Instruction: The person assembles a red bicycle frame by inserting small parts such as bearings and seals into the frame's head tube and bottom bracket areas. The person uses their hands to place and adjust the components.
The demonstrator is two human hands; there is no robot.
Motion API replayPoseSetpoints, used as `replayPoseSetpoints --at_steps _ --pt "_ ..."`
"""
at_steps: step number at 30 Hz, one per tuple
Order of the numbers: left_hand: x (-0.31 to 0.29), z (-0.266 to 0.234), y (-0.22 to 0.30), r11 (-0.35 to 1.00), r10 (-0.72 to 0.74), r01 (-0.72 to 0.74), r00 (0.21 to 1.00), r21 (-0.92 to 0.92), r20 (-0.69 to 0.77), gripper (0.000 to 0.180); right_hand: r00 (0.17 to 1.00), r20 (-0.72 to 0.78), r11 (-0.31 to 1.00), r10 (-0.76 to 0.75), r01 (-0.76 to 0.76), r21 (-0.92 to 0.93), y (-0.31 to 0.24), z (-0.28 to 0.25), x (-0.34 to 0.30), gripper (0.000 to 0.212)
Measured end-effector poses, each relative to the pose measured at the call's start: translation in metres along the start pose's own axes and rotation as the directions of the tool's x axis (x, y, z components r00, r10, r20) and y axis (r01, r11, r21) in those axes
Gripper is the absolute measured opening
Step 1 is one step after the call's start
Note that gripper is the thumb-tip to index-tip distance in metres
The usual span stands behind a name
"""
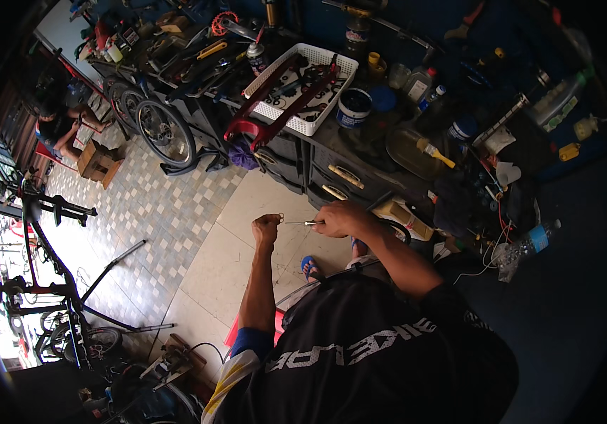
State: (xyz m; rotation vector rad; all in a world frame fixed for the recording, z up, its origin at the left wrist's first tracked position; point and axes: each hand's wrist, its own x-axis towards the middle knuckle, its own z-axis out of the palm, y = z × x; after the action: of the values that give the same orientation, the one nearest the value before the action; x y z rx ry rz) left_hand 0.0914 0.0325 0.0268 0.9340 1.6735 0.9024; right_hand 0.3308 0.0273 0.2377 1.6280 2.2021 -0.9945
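Observation:
My left hand (pixel 266 230) is closed in a pinch, with a small ring (pixel 281 218) showing at its fingertips. To its right, my right hand (pixel 339 219) is wrapped round a slim pick-like tool (pixel 310 222). The tool's thin metal shaft points left toward the ring; whether they touch is too small to tell. Most of the tool's handle is hidden in my fingers. Both hands are in the air, short of the workbench. On the bench beyond them, a red forked bike frame part (pixel 247 129) rests across a white perforated tray (pixel 308 127) of loose small parts.
The dark workbench (pixel 381 180) carries a blue-lidded tub (pixel 354 107), a yellow brush (pixel 436 154), a spray can (pixel 256 58) and many tools. A bike wheel (pixel 165 132) leans left of it. A black bike frame (pixel 49 254) stands far left. A person (pixel 60 131) sits in the back left.

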Motion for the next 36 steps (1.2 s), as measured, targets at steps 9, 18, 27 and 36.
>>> replayPoseSetpoints --at_steps 9,18,27,36 --pt "-0.028 -0.016 0.049 0.941 -0.099 0.109 0.994 -0.320 0.047 0.024 0.847 -0.522 0.941 0.104 0.086 0.327 0.110 0.039 0.039 0.035" --pt "-0.096 -0.024 0.138 0.876 -0.019 0.045 0.998 -0.479 0.059 0.027 0.739 -0.489 0.799 0.464 -0.111 0.590 0.152 0.075 0.137 0.045" --pt "-0.127 -0.032 0.167 0.935 0.130 -0.124 0.992 -0.333 -0.007 0.024 0.669 -0.584 0.692 0.460 0.142 0.708 0.131 0.084 0.193 0.052" --pt "-0.098 0.008 0.167 0.933 0.222 -0.182 0.970 -0.311 0.100 0.024 0.956 -0.264 0.927 0.126 -0.018 0.376 0.141 0.084 0.137 0.035"
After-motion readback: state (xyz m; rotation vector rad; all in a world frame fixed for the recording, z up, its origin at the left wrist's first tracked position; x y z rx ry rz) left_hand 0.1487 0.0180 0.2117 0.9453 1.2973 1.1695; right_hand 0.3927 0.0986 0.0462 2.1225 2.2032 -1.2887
